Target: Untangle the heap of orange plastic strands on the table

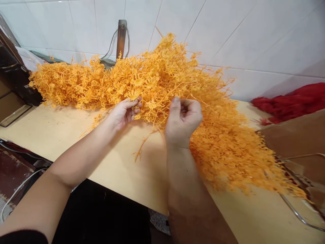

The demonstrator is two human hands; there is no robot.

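Note:
A long, bushy heap of orange plastic-looking sprigs [142,81] stretches across the table and fans out toward the lower right. My left hand [127,112] is at the heap's front edge, its curled fingers closed around thin orange strands. To its right, my right hand [184,117] is closed in a pinch against the front of the heap, thumb up. An orange stem seems to pass by its fingers, but what lies inside the pinch is hidden. One loose orange sprig [141,147] hangs onto the tabletop between my forearms.
The pale tabletop [122,166] meets a white tiled wall [228,40]. Red fluffy material [291,101] and brown paper [291,142] lie at the right, near a bent metal rod [297,211]. A dark box [15,67] stands left. An upright bar [121,39] rises behind the heap.

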